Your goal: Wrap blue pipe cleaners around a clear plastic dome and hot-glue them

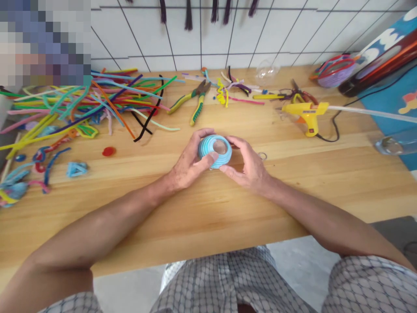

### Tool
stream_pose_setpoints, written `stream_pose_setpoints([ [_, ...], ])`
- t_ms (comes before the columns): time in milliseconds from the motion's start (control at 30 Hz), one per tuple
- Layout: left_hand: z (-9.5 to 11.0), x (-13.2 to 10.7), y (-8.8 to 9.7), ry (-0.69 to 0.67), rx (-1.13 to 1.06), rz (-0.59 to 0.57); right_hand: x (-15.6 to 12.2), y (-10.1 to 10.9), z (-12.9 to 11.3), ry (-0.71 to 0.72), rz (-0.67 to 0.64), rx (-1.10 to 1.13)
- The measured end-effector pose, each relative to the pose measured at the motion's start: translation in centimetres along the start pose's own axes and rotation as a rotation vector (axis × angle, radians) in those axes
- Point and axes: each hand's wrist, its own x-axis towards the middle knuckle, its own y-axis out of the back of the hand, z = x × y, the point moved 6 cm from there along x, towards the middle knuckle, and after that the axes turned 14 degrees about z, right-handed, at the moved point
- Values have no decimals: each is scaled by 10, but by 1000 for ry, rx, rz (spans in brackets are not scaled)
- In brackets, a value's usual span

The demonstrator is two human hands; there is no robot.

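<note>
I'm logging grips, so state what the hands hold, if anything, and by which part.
The blue coil, by its sides: left hand around the left, thumb on top; right hand at the right edge.

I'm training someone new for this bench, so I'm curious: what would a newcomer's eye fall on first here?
Probably the pale blue ringed piece at the middle, held between the left grip and right grip. Next, likely the tangle of many-coloured pipe cleaners spread over the table's far left, then the bright yellow glue gun lying on the right.
</note>
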Motion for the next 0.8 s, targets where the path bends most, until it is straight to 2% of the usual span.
stream_pose_setpoints([
  [133, 1, 0, -2, 9, 9, -61, 0, -3, 1, -23, -33, 4],
  [267, 12, 2, 2, -160, 163, 36, 1, -1, 4, -48, -4, -17],
  [333, 14, 2, 3, -202, 173, 83, 2, 0, 4, -43, 4, -24],
  [433, 9, 4, 4, -133, 80, 110, 3, 3, 3, -43, 17, -45],
  [567, 4, 4, 1, -26, -31, 47, 3, 6, 0, -4, 70, -77],
  [667, 5, 3, -1, -3, -10, -4, 1, 5, -1, 22, 85, -59],
  [800, 9, 2, -4, -20, 22, -81, -2, 0, 2, 19, 10, -23],
])
